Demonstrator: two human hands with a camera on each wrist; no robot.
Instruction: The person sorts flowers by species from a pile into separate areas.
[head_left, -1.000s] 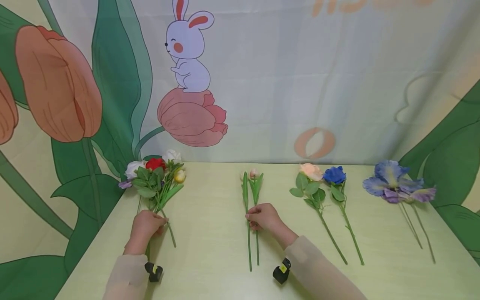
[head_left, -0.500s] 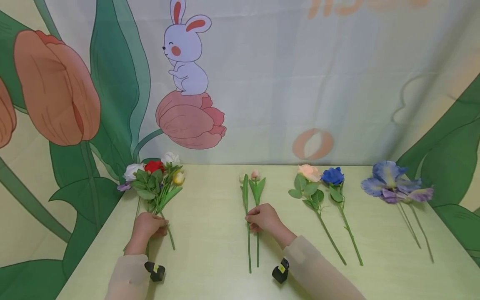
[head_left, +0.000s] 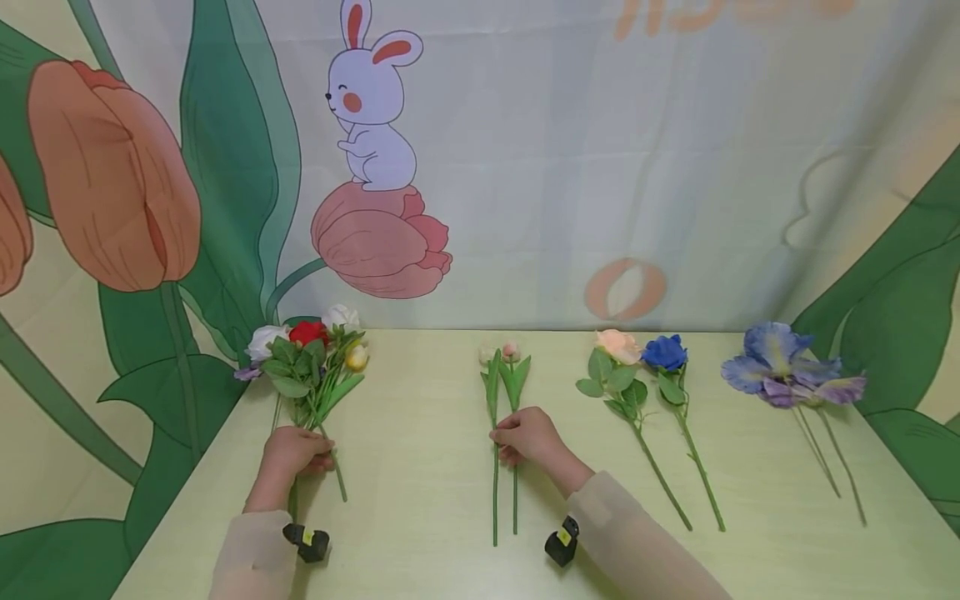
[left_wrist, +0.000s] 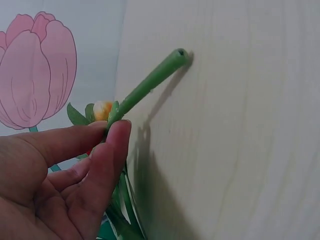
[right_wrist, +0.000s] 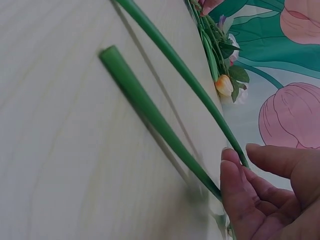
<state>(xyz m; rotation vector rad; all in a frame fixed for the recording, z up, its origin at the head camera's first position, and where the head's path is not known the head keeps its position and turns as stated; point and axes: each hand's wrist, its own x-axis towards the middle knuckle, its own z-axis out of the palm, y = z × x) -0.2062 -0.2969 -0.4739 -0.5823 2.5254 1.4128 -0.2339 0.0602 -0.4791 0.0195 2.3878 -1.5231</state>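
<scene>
My left hand (head_left: 291,454) is at the bunch of flowers on the table's left side, pinching one green stem (left_wrist: 152,80) between thumb and fingertip. White blooms, a red rose (head_left: 307,332) and a yellow tulip (head_left: 357,357) show at the top of that bunch; which bloom the pinched stem belongs to, I cannot tell. In the middle lie two pale pink tulips side by side. My right hand (head_left: 531,437) pinches the stem (right_wrist: 190,80) of the left tulip (head_left: 491,387). The right tulip's stem (head_left: 515,500) passes beneath this hand, partly hidden by it.
Right of the tulips lie a peach rose (head_left: 619,346) and a blue rose (head_left: 665,353). Blue-purple flowers (head_left: 780,354) with thin stems lie at the table's right side. A printed curtain (head_left: 510,167) hangs behind the pale table (head_left: 420,467).
The head view has shifted slightly. The left tulip's lower stem end has swung a little to the left in my right hand. The stem in my left hand has also shifted slightly leftward.
</scene>
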